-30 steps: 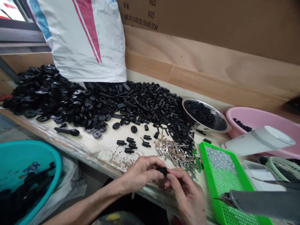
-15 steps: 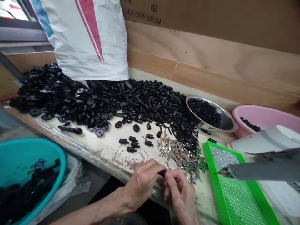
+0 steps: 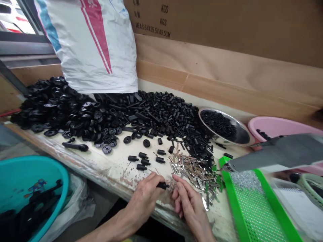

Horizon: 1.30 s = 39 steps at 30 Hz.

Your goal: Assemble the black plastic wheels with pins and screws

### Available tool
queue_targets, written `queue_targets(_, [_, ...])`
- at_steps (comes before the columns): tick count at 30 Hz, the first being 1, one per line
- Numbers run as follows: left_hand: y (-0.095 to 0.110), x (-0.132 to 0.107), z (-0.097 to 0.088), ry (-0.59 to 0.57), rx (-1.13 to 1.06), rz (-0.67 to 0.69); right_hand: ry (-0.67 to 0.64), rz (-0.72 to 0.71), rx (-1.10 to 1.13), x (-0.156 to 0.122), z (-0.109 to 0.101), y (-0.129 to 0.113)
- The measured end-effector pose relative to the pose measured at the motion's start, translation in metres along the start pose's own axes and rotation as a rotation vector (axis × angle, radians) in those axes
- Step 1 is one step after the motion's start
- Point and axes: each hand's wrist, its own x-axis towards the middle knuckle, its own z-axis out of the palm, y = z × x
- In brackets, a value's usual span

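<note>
My left hand [image 3: 143, 198] is at the table's front edge, pinching a small black plastic part [image 3: 162, 185] between thumb and fingers. My right hand [image 3: 188, 205] lies just to its right, holding nothing I can see, with its fingertips close to a heap of small silver metal clips [image 3: 194, 171]. Several short black plastic pieces [image 3: 140, 160] stand apart on the stained white tabletop [image 3: 121, 171], above my left hand. Behind them spreads a large mass of black tubes [image 3: 161, 114].
Black plastic wheels [image 3: 50, 107] are piled at the left, below a white woven sack [image 3: 93, 47]. A steel bowl [image 3: 224, 127] and a pink basin [image 3: 277, 127] hold black parts. A teal basin [image 3: 30, 181] sits below the left edge. A grey hanging tool [image 3: 277, 153] crosses above a green perforated tray [image 3: 252, 208].
My hands have parted, with the right hand no longer on the black part. The left hand keeps hold of it. The grey tool has swung up and left over the green tray.
</note>
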Motion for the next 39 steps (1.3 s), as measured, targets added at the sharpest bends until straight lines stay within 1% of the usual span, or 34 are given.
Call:
queue_targets(4, [-0.001,0.000,0.005,-0.049,0.081,-0.021,0.113,-0.196,-0.328,0.006,-0.009,0.001])
queue_targets(7, [-0.005,0.001,0.010,-0.077,0.148,-0.047,0.193,-0.299,-0.481,0.015,-0.019,-0.007])
queue_targets(10, [-0.008,0.003,0.014,-0.072,0.160,-0.043,0.289,-0.391,-0.623,0.037,-0.031,-0.017])
queue_targets(13, [-0.010,0.003,0.014,-0.066,0.138,-0.036,0.429,-0.451,-0.762,0.072,-0.048,-0.020])
queue_targets(15, [-0.011,0.001,0.013,-0.073,0.129,-0.026,0.525,-0.484,-0.849,0.098,-0.058,-0.015])
queue_targets(17, [-0.011,0.000,0.012,-0.083,0.119,-0.018,0.579,-0.513,-0.925,0.118,-0.066,-0.006])
queue_targets(19, [-0.011,-0.001,0.010,-0.088,0.100,-0.009,0.607,-0.540,-0.991,0.130,-0.070,0.004])
queue_targets(21, [-0.009,0.001,0.004,-0.084,0.079,0.013,0.631,-0.562,-1.049,0.134,-0.071,0.014])
queue_targets(24, [-0.002,0.012,-0.010,-0.084,0.076,0.034,0.668,-0.580,-1.119,0.133,-0.072,0.021])
queue_targets(27, [0.008,0.032,-0.030,-0.079,0.122,0.018,0.659,-0.599,-1.162,0.131,-0.073,0.021])
queue_targets(28, [0.010,0.038,-0.037,-0.062,0.152,0.023,0.646,-0.608,-1.165,0.131,-0.073,0.020])
queue_targets(30, [0.010,0.048,-0.052,0.016,0.230,0.050,0.615,-0.628,-1.153,0.130,-0.075,0.017])
queue_targets(32, [0.002,0.052,-0.069,0.131,0.322,0.072,0.585,-0.646,-1.119,0.129,-0.077,0.015])
queue_targets(34, [-0.013,0.049,-0.088,0.254,0.401,0.056,0.550,-0.664,-1.076,0.123,-0.079,0.013])
queue_targets(36, [-0.032,0.039,-0.109,0.368,0.454,0.014,0.486,-0.682,-1.043,0.113,-0.080,0.010])
queue_targets(38, [-0.051,0.025,-0.128,0.452,0.492,-0.001,0.383,-0.692,-1.026,0.099,-0.077,0.007])
queue_targets(39, [-0.061,0.019,-0.136,0.471,0.514,0.002,0.329,-0.695,-1.019,0.092,-0.074,0.005])
